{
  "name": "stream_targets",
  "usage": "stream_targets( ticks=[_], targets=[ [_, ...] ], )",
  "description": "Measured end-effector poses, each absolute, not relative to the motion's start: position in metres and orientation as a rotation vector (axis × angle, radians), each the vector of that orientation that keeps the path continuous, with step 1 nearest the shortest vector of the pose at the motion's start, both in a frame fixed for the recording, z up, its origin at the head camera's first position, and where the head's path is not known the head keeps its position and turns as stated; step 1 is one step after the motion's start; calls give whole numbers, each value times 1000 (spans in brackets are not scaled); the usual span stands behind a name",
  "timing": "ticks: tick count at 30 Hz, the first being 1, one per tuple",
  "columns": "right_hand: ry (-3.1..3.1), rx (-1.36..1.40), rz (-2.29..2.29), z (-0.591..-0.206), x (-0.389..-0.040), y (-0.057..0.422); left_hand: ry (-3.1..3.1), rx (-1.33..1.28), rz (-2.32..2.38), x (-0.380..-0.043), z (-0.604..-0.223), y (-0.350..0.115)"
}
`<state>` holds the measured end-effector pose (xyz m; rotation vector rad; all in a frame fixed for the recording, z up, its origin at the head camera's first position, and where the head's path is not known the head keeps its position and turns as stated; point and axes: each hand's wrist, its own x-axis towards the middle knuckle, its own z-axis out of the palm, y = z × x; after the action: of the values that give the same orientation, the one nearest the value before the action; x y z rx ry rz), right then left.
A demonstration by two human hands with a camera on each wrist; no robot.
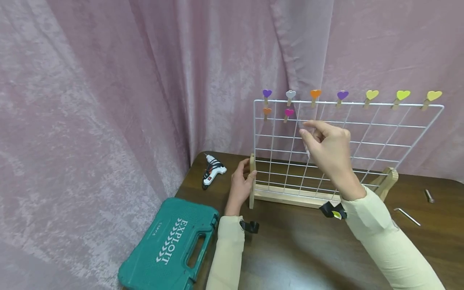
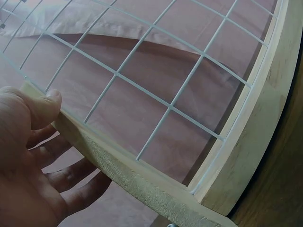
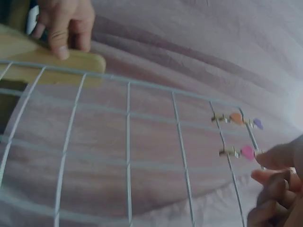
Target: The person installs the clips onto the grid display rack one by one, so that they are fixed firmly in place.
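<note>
- while your left hand [image 1: 241, 179] steadies the pale wooden side post [image 1: 251, 181] of the white wire grid panel [image 1: 362, 137], thumb against it and fingers loosely curled behind, your right hand [image 1: 328, 151] is raised in front of the grid's second row.
- your right fingertips [image 3: 270, 168] are pinched together just beside the pink heart-topped wooden clip [image 1: 288, 114]; it looks like a clip is being set on the wire.
- judging by this, the next move calls for lining the pinch up with a free wire.
- whatever sits between your right fingertips is too small and blurred to make out.
- the grid's base [image 1: 297, 196] is partly hidden by your right wrist.
</note>
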<state>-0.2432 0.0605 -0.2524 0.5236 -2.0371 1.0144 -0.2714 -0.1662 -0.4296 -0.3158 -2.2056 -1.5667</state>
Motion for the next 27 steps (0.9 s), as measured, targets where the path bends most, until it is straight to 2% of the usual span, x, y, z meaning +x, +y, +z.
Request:
stream_targets(
  ticks=[23,27],
  targets=[
    [-2539,486,886,-334,-198,189,-2178,-313,-1591,-274,-431,-167],
    [-2573,490,842,-351,-190,211,-2174,-331,-1583,-268,-423,-165]
  ],
)
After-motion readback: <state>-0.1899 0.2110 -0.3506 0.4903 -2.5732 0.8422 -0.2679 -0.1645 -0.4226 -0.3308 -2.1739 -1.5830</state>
